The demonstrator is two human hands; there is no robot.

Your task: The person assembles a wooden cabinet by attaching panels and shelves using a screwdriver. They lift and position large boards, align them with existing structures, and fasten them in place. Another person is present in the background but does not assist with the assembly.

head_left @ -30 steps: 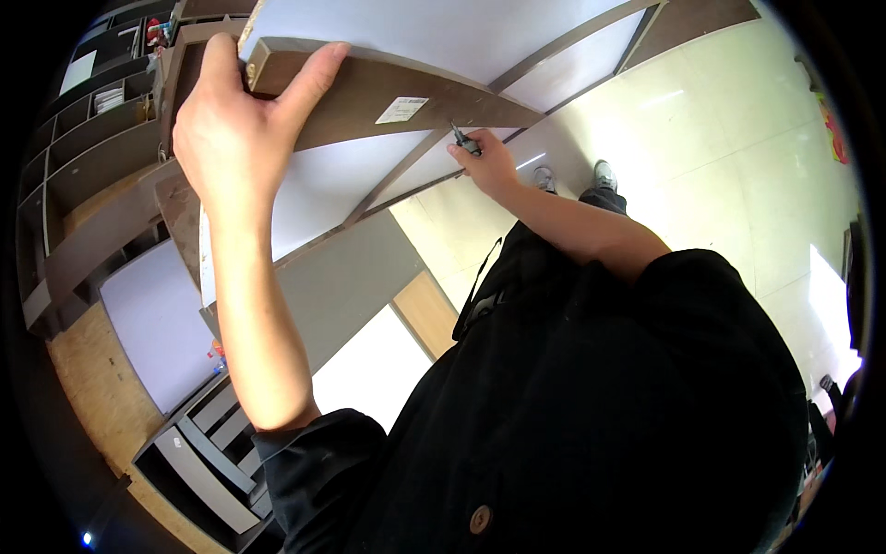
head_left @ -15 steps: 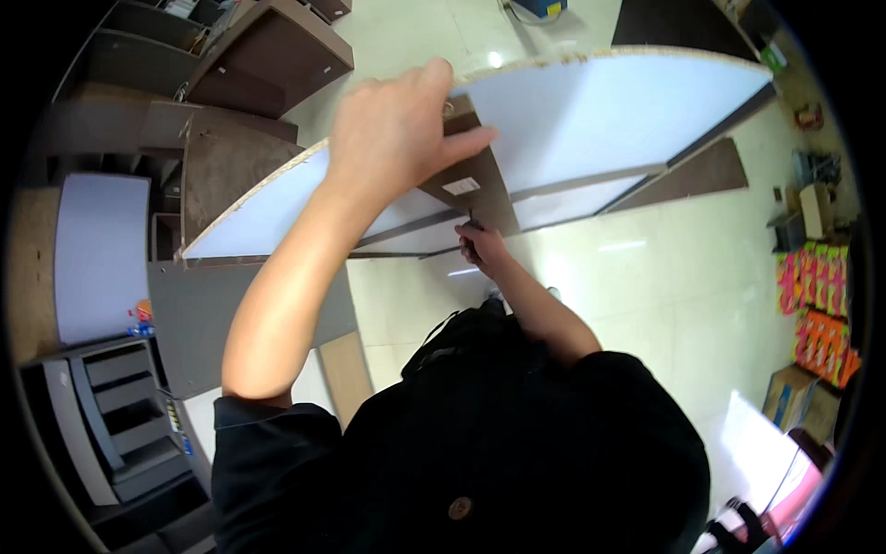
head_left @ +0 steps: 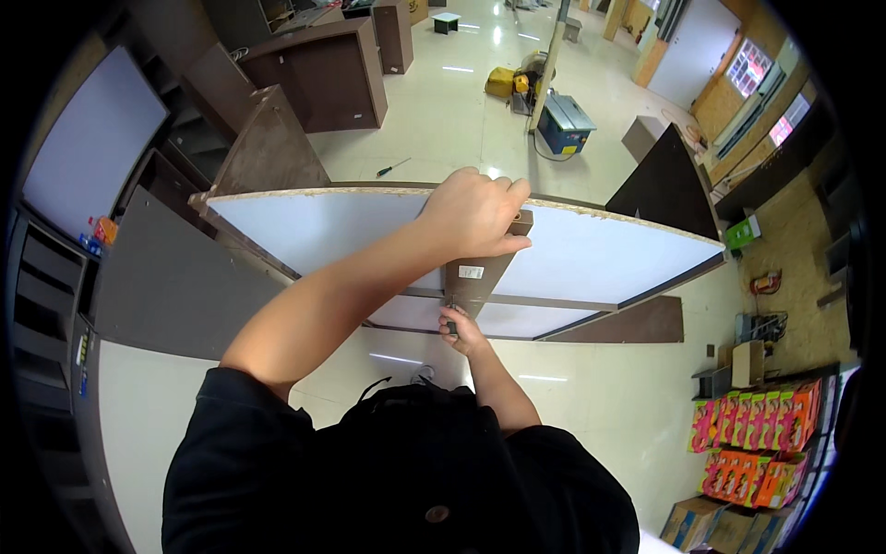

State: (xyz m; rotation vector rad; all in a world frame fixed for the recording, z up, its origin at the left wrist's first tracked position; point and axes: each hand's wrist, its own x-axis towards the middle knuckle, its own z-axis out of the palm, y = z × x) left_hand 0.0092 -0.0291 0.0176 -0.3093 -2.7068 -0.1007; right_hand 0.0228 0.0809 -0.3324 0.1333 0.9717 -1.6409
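Observation:
A brown cabinet [head_left: 549, 301] with pale back panels and a rough chipboard top edge stands upright before me. Over that edge, at the brown middle board [head_left: 482, 294], my left hand [head_left: 475, 214] is closed, its thumb on the near side. Lower down, my right hand [head_left: 459, 331] is wrapped round the dark handle of a screwdriver [head_left: 451, 325]. The thin shaft points up at the face of the middle board, below a white label [head_left: 471, 272]. Whether the tip touches a screw is too small to tell.
Another screwdriver [head_left: 394, 168] lies on the floor beyond the cabinet. Farther off are a blue machine [head_left: 565, 125] and a brown cabinet [head_left: 318, 78]. A grey panel [head_left: 175, 277] is at my left. Bright packages [head_left: 752, 434] stand in rows at the right.
The view has tilted upward, so more of the far floor shows. My left hand stays on the top edge, and my right hand still holds the screwdriver against the middle board.

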